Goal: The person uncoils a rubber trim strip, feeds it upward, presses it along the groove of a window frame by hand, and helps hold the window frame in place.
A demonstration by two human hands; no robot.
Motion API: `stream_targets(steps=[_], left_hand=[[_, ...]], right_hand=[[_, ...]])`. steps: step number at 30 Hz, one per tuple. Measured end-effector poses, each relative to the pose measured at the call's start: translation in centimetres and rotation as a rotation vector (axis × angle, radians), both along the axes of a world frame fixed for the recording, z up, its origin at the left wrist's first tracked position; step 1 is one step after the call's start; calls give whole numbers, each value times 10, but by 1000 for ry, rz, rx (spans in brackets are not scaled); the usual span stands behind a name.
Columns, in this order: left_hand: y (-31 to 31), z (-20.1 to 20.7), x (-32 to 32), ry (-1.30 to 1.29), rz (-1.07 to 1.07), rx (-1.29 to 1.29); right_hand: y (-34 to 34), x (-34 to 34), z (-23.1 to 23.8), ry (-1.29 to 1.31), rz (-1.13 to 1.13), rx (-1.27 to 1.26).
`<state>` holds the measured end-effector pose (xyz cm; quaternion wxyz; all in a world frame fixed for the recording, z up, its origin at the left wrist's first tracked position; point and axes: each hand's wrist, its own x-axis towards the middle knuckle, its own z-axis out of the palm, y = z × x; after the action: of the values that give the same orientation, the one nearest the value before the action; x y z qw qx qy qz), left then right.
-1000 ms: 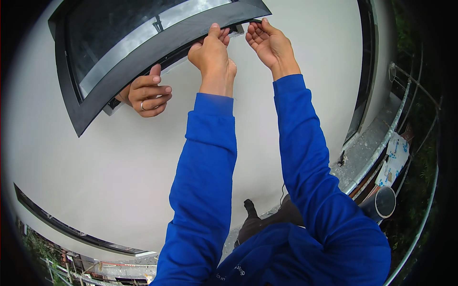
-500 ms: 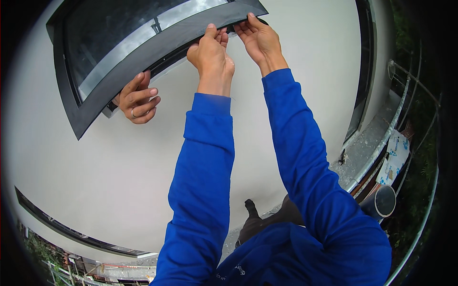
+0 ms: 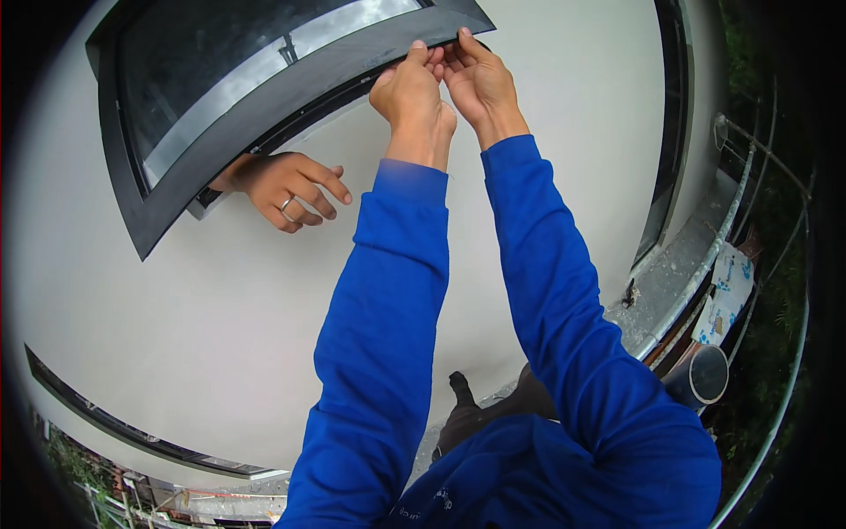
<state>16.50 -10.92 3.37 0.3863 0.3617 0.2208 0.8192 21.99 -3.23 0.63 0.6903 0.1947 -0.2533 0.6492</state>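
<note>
A dark grey window sash [image 3: 291, 84] with reflecting glass [image 3: 220, 66] juts out from the pale wall, its lower edge tilted outward. Near that edge's right end my left hand [image 3: 416, 106] is closed, thumb on the frame and fingers curled beneath it. Right beside it my right hand [image 3: 483, 93] grips the same edge, thumb up against the frame. The two hands' fingertips almost meet under the sash, and what lies between them is hidden. Another person's hand [image 3: 295, 189], with a ring on one finger, reaches out through the gap below the sash, holding nothing visible.
A pale wall [image 3: 220, 335] fills the middle. Another dark-framed window [image 3: 665, 150] is at the right, and a dark frame [image 3: 123, 423] lies low left. A metal railing [image 3: 736, 220], a round pipe [image 3: 708, 374] and a printed sheet [image 3: 727, 291] line the right side.
My left hand has slid right along the sash edge, closer to my right hand. The other person's hand has reached farther out and to the right, its fingers now pointing right and down.
</note>
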Motion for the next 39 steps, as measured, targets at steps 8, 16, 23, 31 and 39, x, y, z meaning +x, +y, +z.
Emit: stream_targets(steps=[8,16,23,31,39], left_hand=[[2,-4,-3,43,20,49],[4,-3,-2,71,19,50],[4,-3,-6,89,31,68],[5,-5,-5,96,24,67],[3,-5,-6,100,30,71]], right_hand=[[-10,56,-5,-232,-57,21],[14,84,-4,-533,-53,133],[18,76,2,-356,37,117],[17,64,3,-203,64,-102],[8,63,4,-177,-17,-120]])
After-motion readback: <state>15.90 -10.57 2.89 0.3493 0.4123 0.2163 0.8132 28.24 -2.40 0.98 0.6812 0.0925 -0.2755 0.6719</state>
